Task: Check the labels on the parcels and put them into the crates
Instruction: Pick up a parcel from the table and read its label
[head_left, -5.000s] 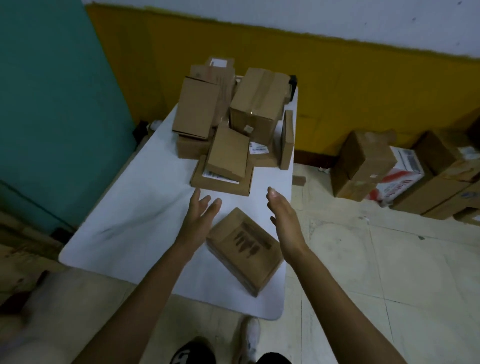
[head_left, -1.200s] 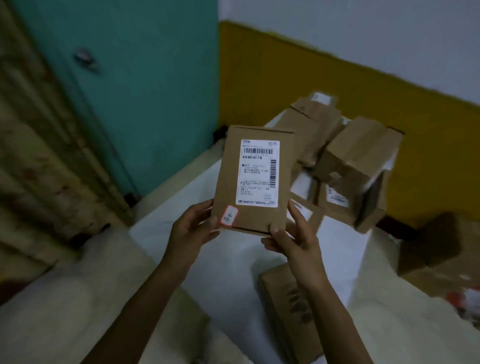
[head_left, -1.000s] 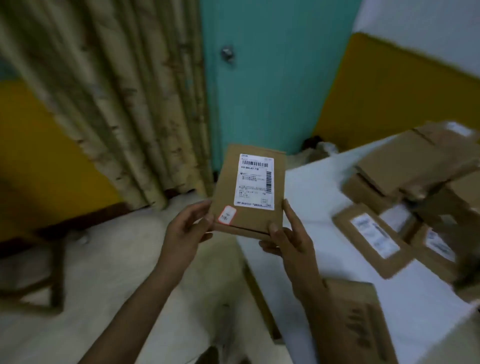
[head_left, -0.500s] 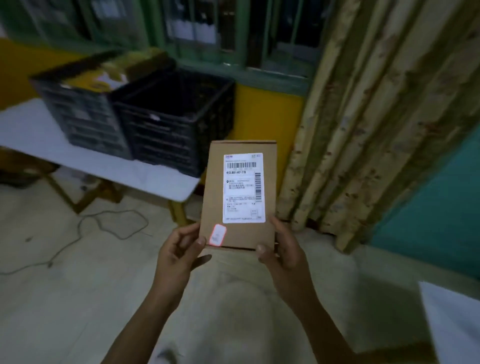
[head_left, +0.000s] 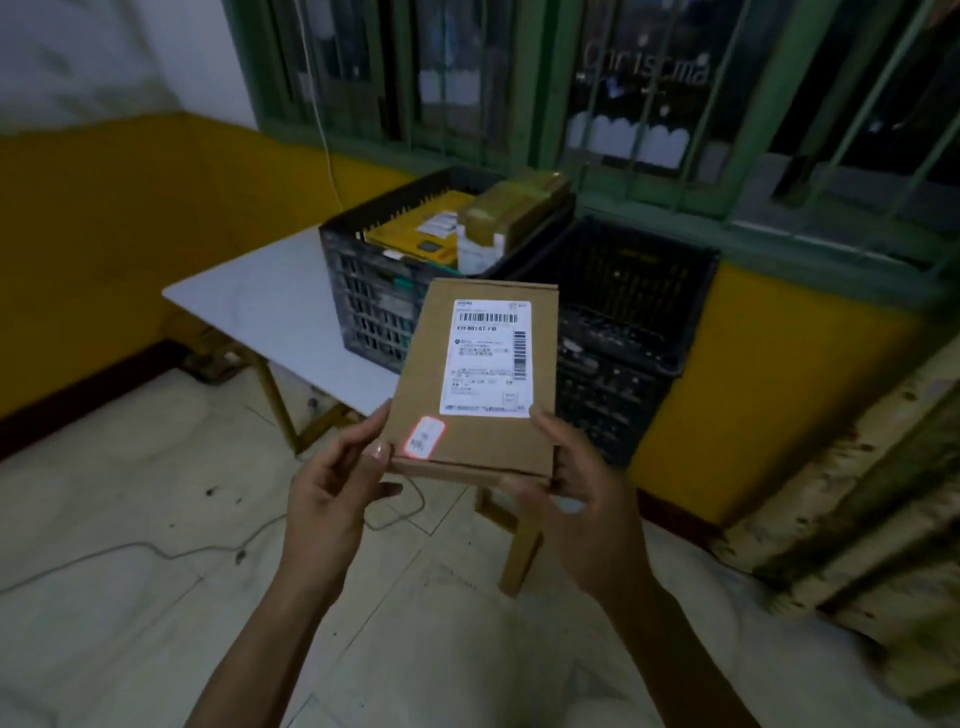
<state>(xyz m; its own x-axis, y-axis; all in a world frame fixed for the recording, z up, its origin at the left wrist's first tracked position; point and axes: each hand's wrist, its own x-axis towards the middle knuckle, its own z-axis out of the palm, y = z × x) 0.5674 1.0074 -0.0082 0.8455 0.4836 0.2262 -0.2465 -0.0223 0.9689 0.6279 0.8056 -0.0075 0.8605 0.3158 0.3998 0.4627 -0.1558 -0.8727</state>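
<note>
This looks like the checking step. The parcel (head_left: 475, 379) is held up in the air in front of the two crates, with its white label (head_left: 488, 358) facing the person; it is near the crates but not in one yet. The left hand (head_left: 332, 483) holds the bottom left corner, its fingers (head_left: 371, 439) bent round the edge, with the thumb by a small red-edged sticker (head_left: 425, 437); the right hand (head_left: 576, 478) holds the bottom right side, its fingers (head_left: 563, 441) curled round that edge; both hands hold the parcel and nothing else.

Next, I think, the person must pick a crate by what the label says, then lift the parcel over the rim and lower it in; the left crate (head_left: 363, 296) has things piled up to the top, so there looks to be little room; the right crate (head_left: 623, 353) is dark inside and I cannot tell what is in it.

The parcel is a flat, thin box of brown card with sharp corners; it looks light and stiff; the label is smooth paper with black bars. The crates are black plastic with walls full of little holes; they sit side by side on a white table (head_left: 260, 306) with wooden legs.
</note>
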